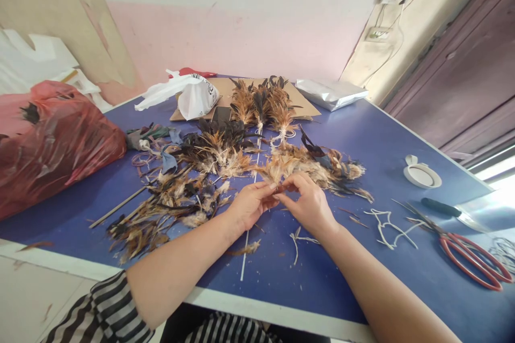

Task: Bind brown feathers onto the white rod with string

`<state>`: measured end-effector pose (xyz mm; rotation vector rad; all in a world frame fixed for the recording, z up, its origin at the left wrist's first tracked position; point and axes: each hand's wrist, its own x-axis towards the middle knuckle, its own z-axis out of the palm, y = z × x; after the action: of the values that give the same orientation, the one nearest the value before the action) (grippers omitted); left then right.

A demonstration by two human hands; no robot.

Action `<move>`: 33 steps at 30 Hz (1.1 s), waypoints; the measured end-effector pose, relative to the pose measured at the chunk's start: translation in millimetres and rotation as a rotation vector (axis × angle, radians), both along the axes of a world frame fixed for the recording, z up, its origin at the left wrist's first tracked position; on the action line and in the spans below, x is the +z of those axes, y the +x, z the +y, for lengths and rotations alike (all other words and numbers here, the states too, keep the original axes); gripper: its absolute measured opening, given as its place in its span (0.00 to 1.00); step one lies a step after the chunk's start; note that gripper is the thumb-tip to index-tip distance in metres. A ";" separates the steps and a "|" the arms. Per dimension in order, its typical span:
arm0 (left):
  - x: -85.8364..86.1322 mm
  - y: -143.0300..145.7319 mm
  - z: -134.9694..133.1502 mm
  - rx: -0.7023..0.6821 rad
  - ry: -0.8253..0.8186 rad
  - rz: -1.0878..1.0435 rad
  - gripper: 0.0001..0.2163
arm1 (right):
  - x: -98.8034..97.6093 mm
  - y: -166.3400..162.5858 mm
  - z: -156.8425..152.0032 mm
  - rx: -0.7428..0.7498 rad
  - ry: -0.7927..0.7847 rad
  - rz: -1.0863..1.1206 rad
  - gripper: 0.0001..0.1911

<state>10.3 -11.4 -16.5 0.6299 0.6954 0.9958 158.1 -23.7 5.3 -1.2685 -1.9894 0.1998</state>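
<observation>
My left hand [250, 203] and my right hand [308, 202] meet over the blue table [281, 273], fingertips pinched together on the stems of a small bunch of tan feathers [281, 167]. A pile of brown and black feathers [177, 201] lies to the left of my hands. Another heap of feathers [333, 169] spreads to the right. Tied feather bundles [261, 104] rest further back on a cardboard sheet [306, 107].
Red-handled scissors [470, 254] and white string pieces [388, 228] lie at the right, with a tape roll [421, 174] and a green-handled tool [440, 207]. A red plastic bag [52, 139] sits at the left edge, a white bag [193, 94] and a silver packet [330, 92] at the back.
</observation>
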 end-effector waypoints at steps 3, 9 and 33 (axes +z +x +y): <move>-0.2 0.5 -1.4 -0.046 -0.002 -0.013 0.10 | 1.7 1.0 -1.3 -0.003 0.034 -0.096 0.04; 0.6 1.0 -3.6 -0.070 0.005 0.003 0.09 | 3.4 4.6 0.0 -0.044 0.001 -0.132 0.06; 7.6 6.1 -9.0 -0.065 0.019 0.054 0.07 | 0.4 5.2 7.9 0.172 -0.665 0.835 0.10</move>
<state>16.4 -20.4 -8.9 0.6941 0.7093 0.9285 163.3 -15.8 5.8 -1.1026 -1.3066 1.3269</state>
